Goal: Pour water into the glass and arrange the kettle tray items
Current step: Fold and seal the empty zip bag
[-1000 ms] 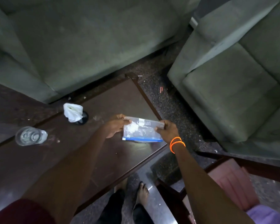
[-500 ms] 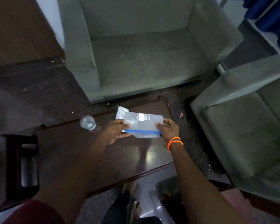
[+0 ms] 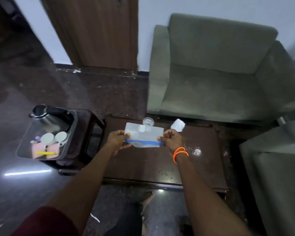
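We hold a clear plastic zip bag with a blue seal strip (image 3: 144,137) out flat above the dark brown polished wooden coffee table (image 3: 160,164), one side in each hand. Our left hand (image 3: 118,140) pinches the bag's left edge, thumb on top and fingers curled beneath it; our right hand (image 3: 172,140), with two orange bands (image 3: 180,153) on the wrist, has its fingers curled tight on the right end of the blue strip. Just beyond the bag, near the table's far edge, stands a small clear drinking glass (image 3: 148,122), partly hidden by the bag's top edge; whether it holds water we cannot tell. To its right lies a crumpled white tissue (image 3: 178,124). Left of the table, on a dark stool, sits a black rectangular tray (image 3: 71,133) holding a steel electric kettle with a black lid (image 3: 47,116), two white cups (image 3: 54,137) and pink sachets (image 3: 44,151). A grey-green upholstered armchair (image 3: 215,74) stands behind the table.
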